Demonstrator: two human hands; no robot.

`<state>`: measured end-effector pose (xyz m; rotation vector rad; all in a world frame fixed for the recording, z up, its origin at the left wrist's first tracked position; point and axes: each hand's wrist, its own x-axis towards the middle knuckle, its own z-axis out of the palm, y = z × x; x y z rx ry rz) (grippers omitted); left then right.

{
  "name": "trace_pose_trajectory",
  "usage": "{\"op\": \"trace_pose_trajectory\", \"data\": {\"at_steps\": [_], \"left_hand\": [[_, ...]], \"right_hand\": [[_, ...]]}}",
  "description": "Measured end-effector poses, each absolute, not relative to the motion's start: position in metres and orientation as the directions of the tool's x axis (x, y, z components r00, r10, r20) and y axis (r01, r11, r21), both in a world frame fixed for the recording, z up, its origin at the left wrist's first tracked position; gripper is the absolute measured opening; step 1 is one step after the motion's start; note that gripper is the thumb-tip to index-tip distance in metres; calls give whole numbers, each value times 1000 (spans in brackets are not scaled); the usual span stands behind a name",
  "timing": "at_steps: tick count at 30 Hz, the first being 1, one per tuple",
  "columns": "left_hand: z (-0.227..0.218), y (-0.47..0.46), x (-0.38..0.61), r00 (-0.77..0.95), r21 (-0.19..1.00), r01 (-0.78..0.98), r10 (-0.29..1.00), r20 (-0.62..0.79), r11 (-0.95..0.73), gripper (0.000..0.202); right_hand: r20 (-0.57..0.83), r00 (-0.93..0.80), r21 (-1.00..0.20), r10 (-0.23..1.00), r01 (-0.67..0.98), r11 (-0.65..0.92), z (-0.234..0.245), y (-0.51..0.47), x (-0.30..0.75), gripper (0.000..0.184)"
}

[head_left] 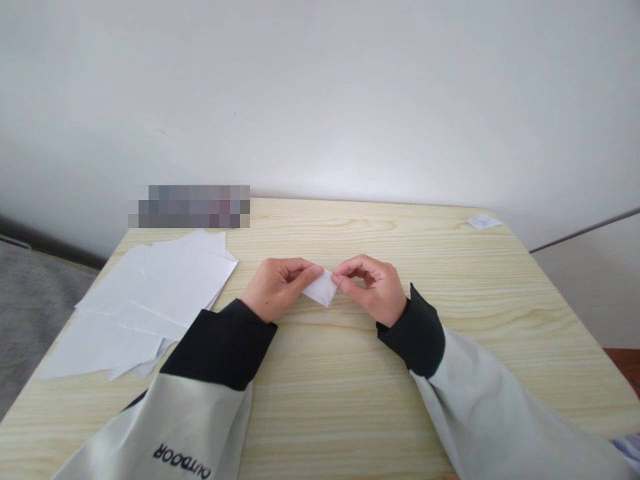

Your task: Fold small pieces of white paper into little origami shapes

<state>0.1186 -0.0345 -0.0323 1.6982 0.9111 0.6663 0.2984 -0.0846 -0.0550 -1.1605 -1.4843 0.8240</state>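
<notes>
Between my two hands, near the middle of the table, is a small folded piece of white paper [321, 289] with one corner pointing towards me. My left hand [281, 285] pinches its left side, thumb on top. At its right corner, the thumb and fingertips of my right hand [374, 285] are closed on the edge. The fingers under the paper are partly hidden.
Loose sheets of white paper [165, 280] lie overlapping at the left of the wooden table [330, 413]. A small folded white paper [483, 221] rests at the far right corner. A pixelated patch covers something at the back left. A white wall [350, 100] stands behind.
</notes>
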Motion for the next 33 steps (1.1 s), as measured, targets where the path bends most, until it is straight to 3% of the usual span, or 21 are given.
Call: {"op": "trace_pose_trajectory", "data": {"at_steps": [7, 10, 14, 23, 33], "left_hand": [[-32, -39, 122, 513, 947, 285, 858, -22, -146, 30], [-34, -38, 122, 502, 971, 200, 865, 12, -130, 29], [-37, -35, 122, 534, 983, 172, 844, -41, -61, 43], [-36, -35, 122, 527, 964, 266, 841, -121, -28, 25], [-33, -34, 121, 574, 970, 241, 810, -122, -25, 36]], "right_hand": [[333, -28, -912, 943, 245, 329, -55, -85, 295, 7], [320, 48, -929, 946, 214, 303, -55, -84, 295, 7], [302, 129, -946, 944, 162, 281, -56, -84, 296, 10], [296, 61, -941, 953, 191, 280, -57, -84, 296, 9], [314, 124, -939, 941, 186, 289, -58, -83, 296, 8]]}}
